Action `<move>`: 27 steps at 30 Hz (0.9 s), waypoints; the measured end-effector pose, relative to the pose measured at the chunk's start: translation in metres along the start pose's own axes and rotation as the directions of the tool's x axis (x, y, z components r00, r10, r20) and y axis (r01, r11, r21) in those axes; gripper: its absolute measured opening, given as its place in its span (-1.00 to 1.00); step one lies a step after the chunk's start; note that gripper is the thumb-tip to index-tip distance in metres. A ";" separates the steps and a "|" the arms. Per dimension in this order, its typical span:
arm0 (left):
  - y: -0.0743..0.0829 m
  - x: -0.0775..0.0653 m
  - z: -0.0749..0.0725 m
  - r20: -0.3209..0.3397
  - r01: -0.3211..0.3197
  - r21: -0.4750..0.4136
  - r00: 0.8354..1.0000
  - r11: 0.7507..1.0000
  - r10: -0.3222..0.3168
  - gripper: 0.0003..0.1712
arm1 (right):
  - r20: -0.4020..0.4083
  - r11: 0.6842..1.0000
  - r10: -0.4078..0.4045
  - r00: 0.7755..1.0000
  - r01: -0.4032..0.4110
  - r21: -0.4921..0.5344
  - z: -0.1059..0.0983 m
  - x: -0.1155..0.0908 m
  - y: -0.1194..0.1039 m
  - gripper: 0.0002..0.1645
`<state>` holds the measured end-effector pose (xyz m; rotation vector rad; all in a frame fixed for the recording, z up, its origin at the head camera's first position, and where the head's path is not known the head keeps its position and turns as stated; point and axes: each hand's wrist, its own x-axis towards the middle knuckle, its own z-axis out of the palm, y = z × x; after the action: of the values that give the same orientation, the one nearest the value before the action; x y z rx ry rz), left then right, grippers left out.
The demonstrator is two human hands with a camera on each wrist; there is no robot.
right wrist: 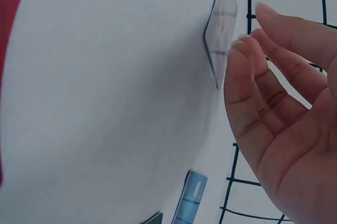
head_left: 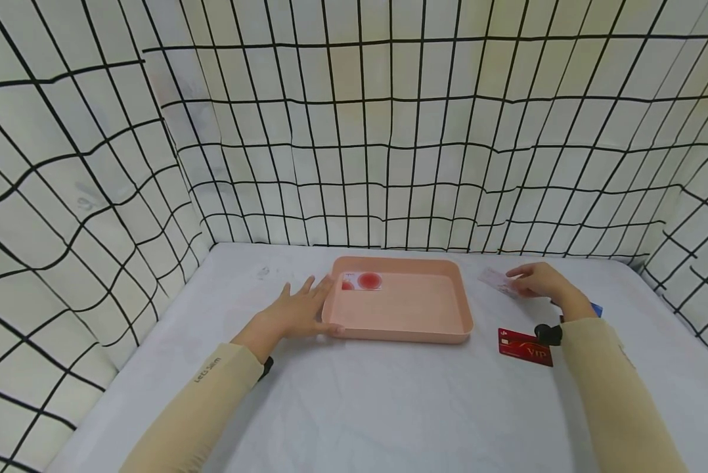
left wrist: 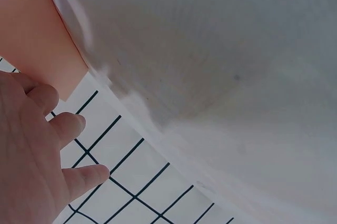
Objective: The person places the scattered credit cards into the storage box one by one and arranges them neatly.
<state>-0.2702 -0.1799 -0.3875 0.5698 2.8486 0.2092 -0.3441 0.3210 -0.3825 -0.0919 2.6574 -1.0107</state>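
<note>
The pale card (head_left: pixel 494 279) lies right of the peach tray (head_left: pixel 419 310), the right hand (head_left: pixel 542 282) at its edge, fingers loosely bent, thumb apart, contact unclear. The left hand (head_left: pixel 295 313), fingers spread, touches the tray's left side, probably steadying it. Nearer the camera lies a red VIP card (head_left: pixel 522 346).
</note>
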 end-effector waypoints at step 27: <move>0.003 -0.003 -0.005 0.018 0.004 0.005 1.000 1.000 -0.004 0.28 | 0.021 0.981 0.191 0.981 -0.191 0.015 -0.001 0.010 0.015 -0.25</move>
<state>-0.2675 -0.1786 -0.3815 0.5635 2.8335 0.1949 -0.3536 0.3313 -0.3941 0.1538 2.5802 -0.9640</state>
